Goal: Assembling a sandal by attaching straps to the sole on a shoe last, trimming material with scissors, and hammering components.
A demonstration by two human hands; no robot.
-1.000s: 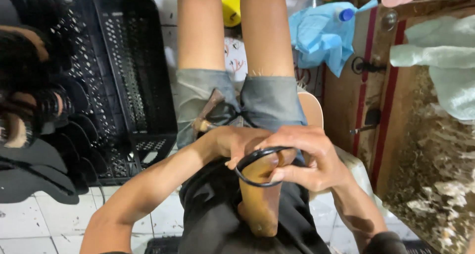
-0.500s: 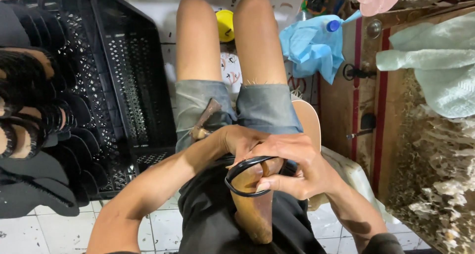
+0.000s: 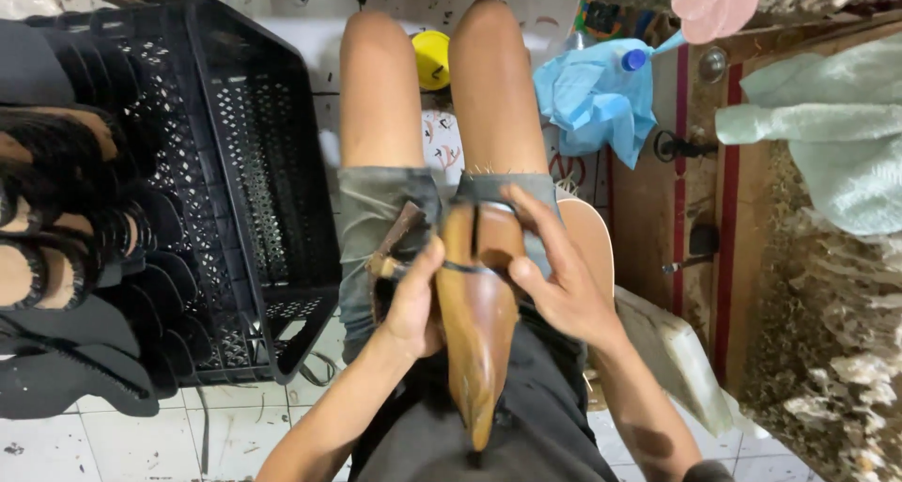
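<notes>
Head view: I note both hands clasped on a brown shoe last (image 3: 477, 313) lying in the lap, left hand (image 3: 413, 299) gripping its side, right hand (image 3: 554, 275) fingers spread over its black strap (image 3: 474, 270), black crate (image 3: 235, 163) nearby.

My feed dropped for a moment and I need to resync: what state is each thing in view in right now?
Wooden shoe form: lying on the lap, gripped from both sides.
Black strap: looped across the form.
Left hand: clasping the form's left side.
Right hand: clasping its right side, fingers spread.
Black crate: upright, open-topped.
Blue bag: crumpled on the floor.
</notes>
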